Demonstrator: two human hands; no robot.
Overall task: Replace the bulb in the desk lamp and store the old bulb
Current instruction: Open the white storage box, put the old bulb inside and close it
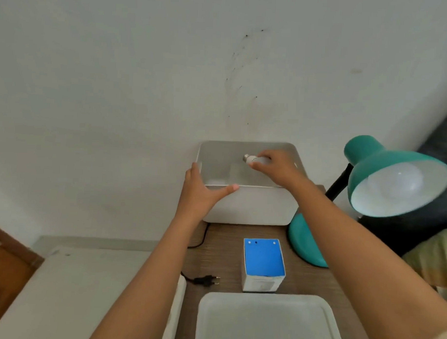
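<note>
A white bulb is pinched in the right hand, thumb below and fingers above, with its metal screw base pointing left, away from the palm. It is held over the open white storage box, just inside the far half of the opening and above the floor of the box, so that it can, it is judged, be lowered rather than dropped; glass is best set down gently. Whether the bulb already touches the box cannot be told.

The left hand is spread flat against the near-left corner of the box, the thumb laid along the front rim and the fingers wrapped up the left wall. The box is thereby steadied against the push of the other hand, since it stands at the far edge of the tabletop close to the wall.

To the right of the right hand, the teal desk lamp is tilted with its shade open toward the camera, and a white bulb is seen seated inside it. From this it is judged that the replacement is done and only the storing of the old bulb is left.

Nearer than both hands, a blue-and-white carton stands open on the tabletop, probably the new bulb's packaging. Below the left hand the black plug lies loose on the tabletop, unplugged, presumably for safety. A white lid lies nearest of all, likely kept ready for closing the box.
</note>
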